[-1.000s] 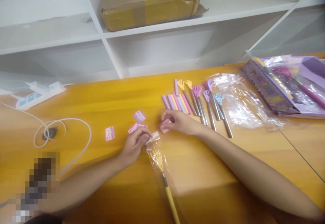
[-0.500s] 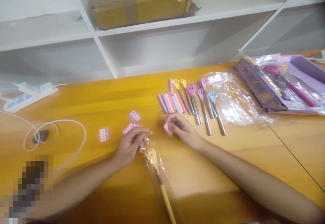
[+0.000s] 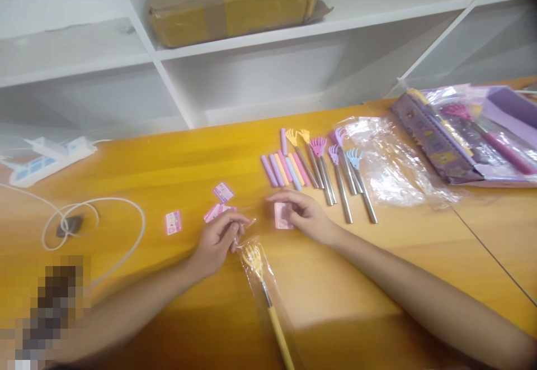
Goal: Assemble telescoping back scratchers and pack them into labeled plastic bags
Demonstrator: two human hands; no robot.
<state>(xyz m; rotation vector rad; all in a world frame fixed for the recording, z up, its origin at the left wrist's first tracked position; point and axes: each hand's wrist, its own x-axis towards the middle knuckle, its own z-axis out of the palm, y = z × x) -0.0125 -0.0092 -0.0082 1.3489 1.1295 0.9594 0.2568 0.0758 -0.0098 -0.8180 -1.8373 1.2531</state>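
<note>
The person's bare left forearm slants in from the lower left and the right forearm from the lower right, the left hand pinching with bent fingers, the right hand near but apart, its index finger reaching leftward above the thumb.

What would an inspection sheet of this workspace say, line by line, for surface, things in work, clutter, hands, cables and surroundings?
Surface: wooden table, a seam at right.
Things in work: yellow back scratcher inside a clear bag; pink card.
Clutter: loose cards, coloured tubes, metal rods with hand-shaped heads, crumpled clear plastic, purple box holding wrapped scratchers.
Hands: left hand pinches the bag's top end; right hand holds the pink card.
Cables: white cable looped at left; power strip behind it.
Surroundings: white shelves with a taped carton.
</note>
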